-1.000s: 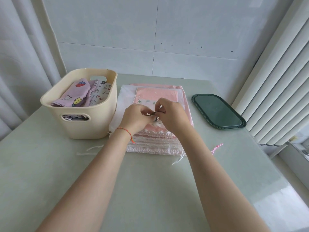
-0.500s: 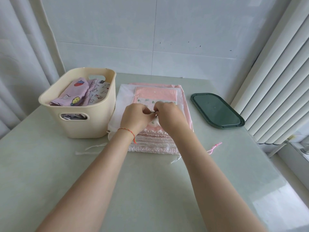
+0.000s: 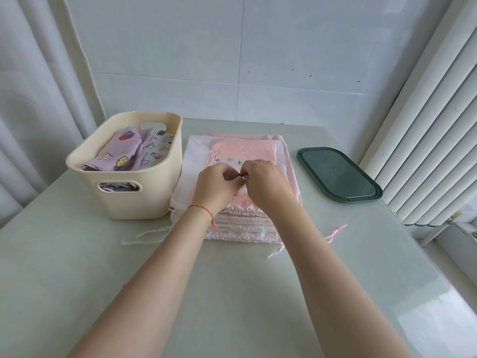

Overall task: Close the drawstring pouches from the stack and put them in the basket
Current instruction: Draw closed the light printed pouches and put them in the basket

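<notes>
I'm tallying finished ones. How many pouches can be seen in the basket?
2 on top: a purple fruit-print pouch at the left and a white animal-print pouch beside it. More fabric shows through the basket handle slot, so others may lie underneath.

basket (image 3: 134,192) left on bench (image 3: 77,267) | pouch stack (image 3: 242,218) just right of it | tray (image 3: 338,174) far right | pouches (image 3: 121,153) in basket

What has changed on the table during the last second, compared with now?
Almost nothing. Both hands, the left hand and the right hand, stay together on top of the stack, pinching a small dark cord. The basket and the green lid stayed in place.
</notes>
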